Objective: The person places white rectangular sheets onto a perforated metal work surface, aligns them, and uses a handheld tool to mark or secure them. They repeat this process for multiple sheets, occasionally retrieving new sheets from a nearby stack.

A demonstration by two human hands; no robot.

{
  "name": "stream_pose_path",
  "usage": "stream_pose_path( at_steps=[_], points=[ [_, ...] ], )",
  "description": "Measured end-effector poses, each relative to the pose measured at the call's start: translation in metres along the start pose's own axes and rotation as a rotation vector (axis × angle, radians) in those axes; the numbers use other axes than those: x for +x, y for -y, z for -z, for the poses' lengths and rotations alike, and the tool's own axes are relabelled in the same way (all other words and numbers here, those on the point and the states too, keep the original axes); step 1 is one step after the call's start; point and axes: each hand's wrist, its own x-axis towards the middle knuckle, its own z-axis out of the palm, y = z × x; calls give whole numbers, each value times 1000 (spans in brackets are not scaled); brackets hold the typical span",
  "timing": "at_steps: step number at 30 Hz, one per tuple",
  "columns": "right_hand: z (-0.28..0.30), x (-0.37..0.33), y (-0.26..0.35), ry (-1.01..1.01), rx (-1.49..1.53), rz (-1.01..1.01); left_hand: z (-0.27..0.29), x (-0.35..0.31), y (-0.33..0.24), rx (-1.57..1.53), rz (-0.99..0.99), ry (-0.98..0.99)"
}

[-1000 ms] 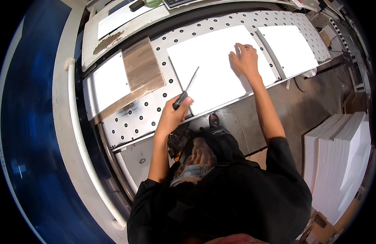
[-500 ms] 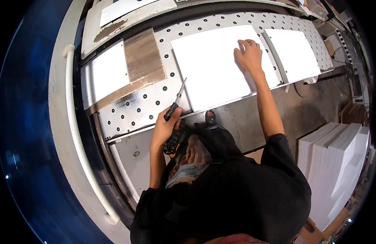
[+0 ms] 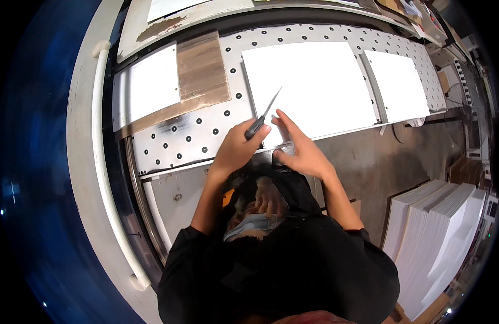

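My right hand (image 3: 300,154) has left the far corner of the white sheet (image 3: 314,89) on the perforated counter (image 3: 206,129) and now rests spread at its near edge. My left hand (image 3: 236,148) grips the knife (image 3: 263,116), blade over the sheet's left edge, ready to cut.

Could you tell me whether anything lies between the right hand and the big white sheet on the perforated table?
Nothing visible does. The right hand hangs at the near edge of the white sheet, fingers spread. The left hand beside it grips a thin blade tool, whose tip lies along the sheet's left edge.
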Motion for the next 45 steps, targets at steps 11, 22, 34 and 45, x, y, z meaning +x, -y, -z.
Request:
stream_pose_path(
  at_steps=[11,22,34,45],
  points=[
    [-57,16,-4,-592,343,94,-19,7,-33,-54,-336,21],
    [-4,29,24,32,632,-464,258,66,201,805,172,-856],
    [-61,25,53,292,204,-290,214,65,248,1110,219,-933],
    [-66,64,64,201,-335,-336,46,-38,193,982,50,-876]
  ],
)
